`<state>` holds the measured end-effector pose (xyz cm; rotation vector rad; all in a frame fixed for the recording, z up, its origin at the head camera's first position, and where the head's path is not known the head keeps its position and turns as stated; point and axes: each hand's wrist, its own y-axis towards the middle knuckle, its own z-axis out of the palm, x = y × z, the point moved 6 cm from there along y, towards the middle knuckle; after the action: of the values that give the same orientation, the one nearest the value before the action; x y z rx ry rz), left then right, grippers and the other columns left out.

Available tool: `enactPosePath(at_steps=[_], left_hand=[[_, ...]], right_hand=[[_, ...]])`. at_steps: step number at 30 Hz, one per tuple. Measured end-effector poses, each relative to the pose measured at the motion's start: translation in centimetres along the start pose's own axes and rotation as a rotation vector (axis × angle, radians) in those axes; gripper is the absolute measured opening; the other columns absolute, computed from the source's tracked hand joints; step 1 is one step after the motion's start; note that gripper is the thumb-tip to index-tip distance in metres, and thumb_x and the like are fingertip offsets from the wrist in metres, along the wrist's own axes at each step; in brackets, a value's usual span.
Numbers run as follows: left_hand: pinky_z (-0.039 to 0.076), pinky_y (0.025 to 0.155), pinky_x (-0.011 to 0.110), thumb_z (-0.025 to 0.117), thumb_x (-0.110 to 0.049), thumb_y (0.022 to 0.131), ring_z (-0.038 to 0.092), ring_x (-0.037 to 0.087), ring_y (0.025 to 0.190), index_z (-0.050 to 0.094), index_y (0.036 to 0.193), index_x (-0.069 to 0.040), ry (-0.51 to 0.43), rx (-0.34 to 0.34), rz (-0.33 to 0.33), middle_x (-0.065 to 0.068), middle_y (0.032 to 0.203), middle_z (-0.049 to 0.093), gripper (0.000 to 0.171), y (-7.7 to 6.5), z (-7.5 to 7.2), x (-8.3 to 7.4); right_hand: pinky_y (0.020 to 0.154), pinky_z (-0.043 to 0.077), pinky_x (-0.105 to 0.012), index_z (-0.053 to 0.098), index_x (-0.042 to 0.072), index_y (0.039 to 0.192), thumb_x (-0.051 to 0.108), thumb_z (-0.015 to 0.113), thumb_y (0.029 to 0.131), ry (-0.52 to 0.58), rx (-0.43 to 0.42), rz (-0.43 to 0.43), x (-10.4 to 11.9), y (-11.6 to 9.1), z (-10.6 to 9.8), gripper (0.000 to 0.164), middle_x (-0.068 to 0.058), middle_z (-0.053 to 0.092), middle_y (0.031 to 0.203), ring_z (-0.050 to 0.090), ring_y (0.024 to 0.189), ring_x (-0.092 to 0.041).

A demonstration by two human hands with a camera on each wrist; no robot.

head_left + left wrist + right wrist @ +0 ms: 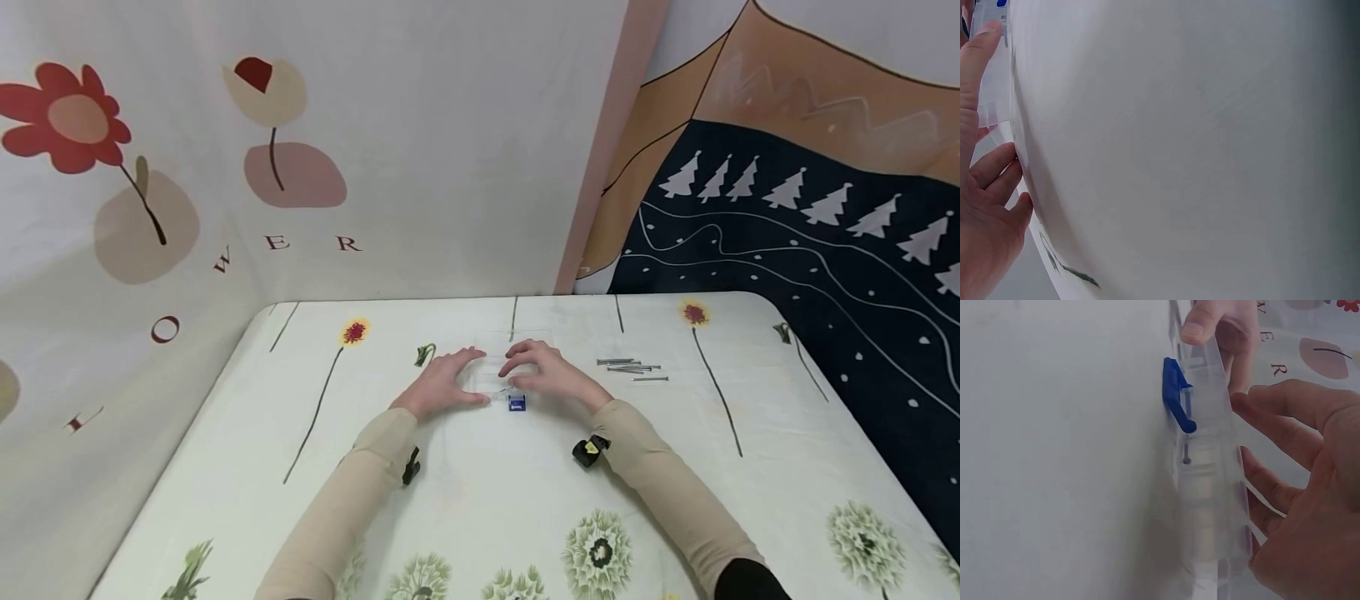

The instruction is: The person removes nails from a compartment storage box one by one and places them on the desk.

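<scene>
A clear plastic box (495, 379) with inner dividers lies flat on the table, a blue latch (1175, 394) swung outward from its front wall. My left hand (447, 385) holds the box's left end, thumb at the front wall and fingers toward the back; in the left wrist view its lower fingers (1007, 169) reach the tabletop. Over the right part of the box is my right hand (551, 375). Its bent fingers (1272, 484) rest along the upper edge of the box in the right wrist view, with no grip around it.
Several loose metal nails (630, 367) lie to the right of the box. A flower-printed cloth (480, 500) covers the table. Behind it hangs a pale printed curtain (450, 167), and a dark tree-patterned cloth (787, 242) hangs at the right.
</scene>
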<state>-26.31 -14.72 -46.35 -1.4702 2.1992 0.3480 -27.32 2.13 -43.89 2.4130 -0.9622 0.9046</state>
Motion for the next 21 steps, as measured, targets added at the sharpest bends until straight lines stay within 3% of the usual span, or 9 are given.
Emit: enactPosePath(at_steps=[12,21], left_hand=[[0.025,0.102,0.04,0.072,-0.053,0.065,0.029,0.022,0.127,0.043,0.132,-0.02,-0.036,0.003,0.01,0.005,0.139,0.035,0.08,-0.1,-0.2,0.2],[0.027,0.101,0.042,0.072,-0.05,0.067,0.031,0.025,0.126,0.043,0.132,-0.018,-0.016,0.014,0.016,0.008,0.138,0.036,0.078,0.0,-0.1,-0.1]], right_hand=[[0.096,0.016,-0.05,0.07,0.025,0.098,0.032,0.064,0.08,-0.206,0.12,0.048,0.6,0.4,1.7,0.02,-0.003,0.034,0.136,0.025,0.123,-0.027],[0.094,0.016,-0.05,0.07,0.027,0.086,0.028,0.069,0.074,-0.226,0.097,0.064,0.5,0.4,2.0,0.012,-0.002,0.034,0.135,0.026,0.122,-0.026]])
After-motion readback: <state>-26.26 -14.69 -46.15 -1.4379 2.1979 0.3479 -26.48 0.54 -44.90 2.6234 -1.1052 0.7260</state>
